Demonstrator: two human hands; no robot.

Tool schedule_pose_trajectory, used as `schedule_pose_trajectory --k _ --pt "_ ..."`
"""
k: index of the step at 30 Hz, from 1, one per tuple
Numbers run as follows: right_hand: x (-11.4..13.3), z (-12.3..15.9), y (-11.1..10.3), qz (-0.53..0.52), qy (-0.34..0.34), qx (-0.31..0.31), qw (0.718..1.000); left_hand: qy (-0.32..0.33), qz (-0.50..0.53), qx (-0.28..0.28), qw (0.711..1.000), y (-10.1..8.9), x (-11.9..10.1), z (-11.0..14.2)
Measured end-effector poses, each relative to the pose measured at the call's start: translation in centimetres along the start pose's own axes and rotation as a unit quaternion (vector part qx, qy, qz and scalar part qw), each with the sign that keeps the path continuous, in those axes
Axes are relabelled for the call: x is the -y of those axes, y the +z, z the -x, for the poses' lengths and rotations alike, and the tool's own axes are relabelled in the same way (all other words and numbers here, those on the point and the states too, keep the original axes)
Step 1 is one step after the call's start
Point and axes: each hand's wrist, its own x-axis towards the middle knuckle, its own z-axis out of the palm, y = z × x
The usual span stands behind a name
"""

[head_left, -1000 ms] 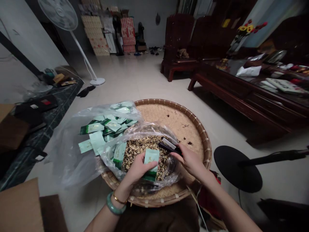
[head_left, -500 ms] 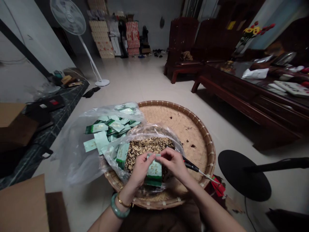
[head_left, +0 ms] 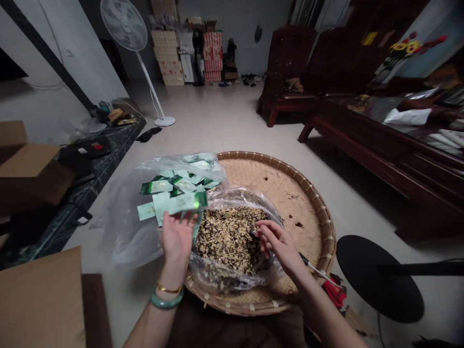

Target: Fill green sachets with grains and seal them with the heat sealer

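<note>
One sachet [head_left: 184, 203]: pale and dark green, blurred, lying across or just over the fingers of your left hand [head_left: 176, 241], close by the pile of green sachets [head_left: 159, 187].
Left palm: turned upward with the fingers reaching beneath that sachet; you may be pinching it or it may be free, and the blur leaves me unable to tell which.
Right fingers: your right hand [head_left: 277, 246] seems curled around a dark tool [head_left: 303, 259], most of it hidden by the hand; a white cord [head_left: 322, 274] trails from its near end across the tray's edge.
Loose mix: pale and dark dried flakes [head_left: 228, 237] fill an open clear bag [head_left: 235, 281] on the woven tray [head_left: 329, 237], right by your right fingers.
Sachet risk: with so flat a palm, the sachet could slide short and land among the flakes, or skid off the heap.
Heap risk: the pile lies loosely on a larger plastic bag [head_left: 126, 241] at the tray's left; a knock could send pieces over the side.
Cord risk: should the cord snag on the rim, it could tug the tool from your fingers into the flakes.
Film risk: if your wrist catches the clear bag's slack mouth, flakes could spill onto the tray.
</note>
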Motion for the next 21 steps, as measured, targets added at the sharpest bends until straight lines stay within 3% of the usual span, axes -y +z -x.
schedule_pose_trajectory --k 3,5,7,10,13,16,21 --pt "-0.2 -0.1 0.0 -0.003 -0.004 0.005 1.0 0.069 -0.042 0.005 0.997 -1.2 -0.6 -0.6" --pt "-0.7 -0.1 0.1 0.021 -0.003 0.028 0.999 0.117 -0.217 0.063 0.967 -2.0 -0.2 -0.7" --pt "-1.3 -0.1 0.0 0.068 -0.009 0.053 0.996 0.18 -0.429 0.136 0.875 -2.7 0.2 -1.0" --pt "-2.1 -0.1 -0.3 0.191 -0.082 0.054 0.977 0.257 -0.626 0.137 0.724 -3.7 0.3 -2.3" --pt "-2.7 -0.2 -0.9 0.339 -0.198 0.017 0.92 0.242 -0.715 0.134 0.641 -4.5 0.0 -3.8" --pt "-3.0 -0.4 -1.8 0.458 -0.263 -0.014 0.849 0.225 -0.74 0.171 0.61 -4.9 0.0 -4.7" --pt "-3.9 -0.5 -3.7 0.582 -0.222 -0.042 0.782 0.2 -0.714 0.211 0.637 -5.1 0.4 -4.9"
